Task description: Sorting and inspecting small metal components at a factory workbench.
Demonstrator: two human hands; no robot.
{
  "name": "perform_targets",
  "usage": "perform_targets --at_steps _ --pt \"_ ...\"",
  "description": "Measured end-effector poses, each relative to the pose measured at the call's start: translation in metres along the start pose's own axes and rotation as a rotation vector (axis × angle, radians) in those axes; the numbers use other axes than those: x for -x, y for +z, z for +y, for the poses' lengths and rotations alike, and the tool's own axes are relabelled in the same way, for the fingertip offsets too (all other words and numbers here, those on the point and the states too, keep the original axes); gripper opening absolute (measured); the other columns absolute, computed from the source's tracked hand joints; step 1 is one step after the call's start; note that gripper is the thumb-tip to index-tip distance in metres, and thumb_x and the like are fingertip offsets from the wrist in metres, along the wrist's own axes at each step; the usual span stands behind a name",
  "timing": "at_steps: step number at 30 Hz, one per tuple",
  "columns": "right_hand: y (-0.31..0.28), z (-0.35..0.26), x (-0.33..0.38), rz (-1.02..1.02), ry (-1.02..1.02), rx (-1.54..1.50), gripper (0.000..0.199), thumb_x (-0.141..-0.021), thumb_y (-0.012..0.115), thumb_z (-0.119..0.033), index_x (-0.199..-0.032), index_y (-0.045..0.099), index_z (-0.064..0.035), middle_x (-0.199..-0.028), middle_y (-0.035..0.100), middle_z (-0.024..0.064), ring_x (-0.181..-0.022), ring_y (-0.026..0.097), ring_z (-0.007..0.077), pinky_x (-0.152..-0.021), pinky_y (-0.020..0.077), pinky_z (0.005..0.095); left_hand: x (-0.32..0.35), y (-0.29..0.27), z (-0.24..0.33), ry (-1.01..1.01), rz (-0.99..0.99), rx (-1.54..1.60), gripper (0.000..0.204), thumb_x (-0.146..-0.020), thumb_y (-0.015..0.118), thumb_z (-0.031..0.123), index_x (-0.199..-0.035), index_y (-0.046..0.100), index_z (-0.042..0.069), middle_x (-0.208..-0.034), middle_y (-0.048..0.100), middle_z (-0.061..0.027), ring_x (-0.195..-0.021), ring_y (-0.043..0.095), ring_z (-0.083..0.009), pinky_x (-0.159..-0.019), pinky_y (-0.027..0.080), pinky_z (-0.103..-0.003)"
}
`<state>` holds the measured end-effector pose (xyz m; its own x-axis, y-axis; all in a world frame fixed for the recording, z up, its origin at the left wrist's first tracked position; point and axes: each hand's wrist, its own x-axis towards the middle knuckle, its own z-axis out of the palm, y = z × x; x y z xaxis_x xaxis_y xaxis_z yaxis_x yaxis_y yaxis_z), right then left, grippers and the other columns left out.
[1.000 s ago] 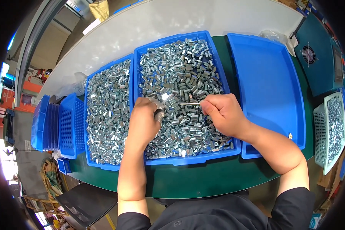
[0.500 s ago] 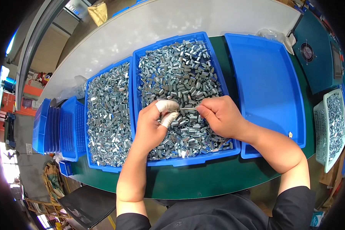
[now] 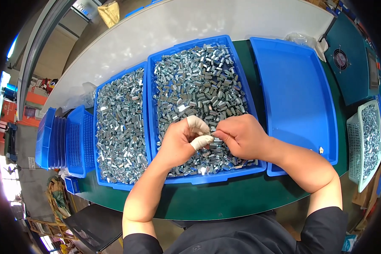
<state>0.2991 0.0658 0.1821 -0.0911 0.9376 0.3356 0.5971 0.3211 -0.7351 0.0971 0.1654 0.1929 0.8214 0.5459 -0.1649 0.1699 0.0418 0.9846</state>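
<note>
1. Over the middle blue plastic tray (image 3: 258, 163) on the green counter (image 3: 224, 199), the left hand (image 3: 180, 142) and right hand (image 3: 241, 135) meet, both pinching one small silvery metal hex piece (image 3: 213, 134).
2. It looks light, rigid and slick; gripping its flat sides seems safest.

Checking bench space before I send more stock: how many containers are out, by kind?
Blue trays holding metal parts: 2
Blue tray without parts: 1
White basket of parts: 1
Blue mesh basket stack: 1
Total: 5
</note>
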Motion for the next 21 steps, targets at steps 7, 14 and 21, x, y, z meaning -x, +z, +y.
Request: perform_targets --at_steps 7,14,21 --pt "-0.005 -0.003 -0.003 -0.097 0.166 -0.152 0.03 -0.096 0.063 -0.019 -0.071 0.061 -0.0027 -0.061 0.059 0.0166 -0.056 0.057 0.0391 -0.053 0.042 0.0461 0.0 0.004 -0.003 0.513 0.157 -0.666 0.021 -0.081 0.08 -0.002 -0.094 0.065 0.003 -0.087 0.073 -0.0104 -0.077 0.073 -0.0209 -0.068 0.057 -0.03" --pt "-0.004 -0.002 -0.002 -0.084 0.188 -0.191 0.028 -0.097 0.062 -0.018 -0.073 0.063 -0.0033 -0.063 0.059 0.0169 -0.057 0.057 0.0398 -0.054 0.0423 0.0465 -0.001 0.01 0.01 0.398 0.164 -0.584 0.021 -0.083 0.082 0.005 -0.099 0.068 0.002 -0.085 0.073 -0.0107 -0.073 0.072 -0.0205 -0.066 0.056 -0.031" --pt "0.001 -0.002 -0.002 0.073 0.112 -0.184 0.027 -0.097 0.061 -0.016 -0.074 0.063 -0.0019 -0.064 0.061 0.0164 -0.058 0.059 0.0373 -0.053 0.0432 0.0435 0.002 -0.01 0.009 0.446 0.215 -0.793 0.009 -0.093 0.073 0.01 -0.096 0.068 0.003 -0.075 0.071 -0.0075 -0.066 0.069 -0.0166 -0.059 0.053 -0.029"
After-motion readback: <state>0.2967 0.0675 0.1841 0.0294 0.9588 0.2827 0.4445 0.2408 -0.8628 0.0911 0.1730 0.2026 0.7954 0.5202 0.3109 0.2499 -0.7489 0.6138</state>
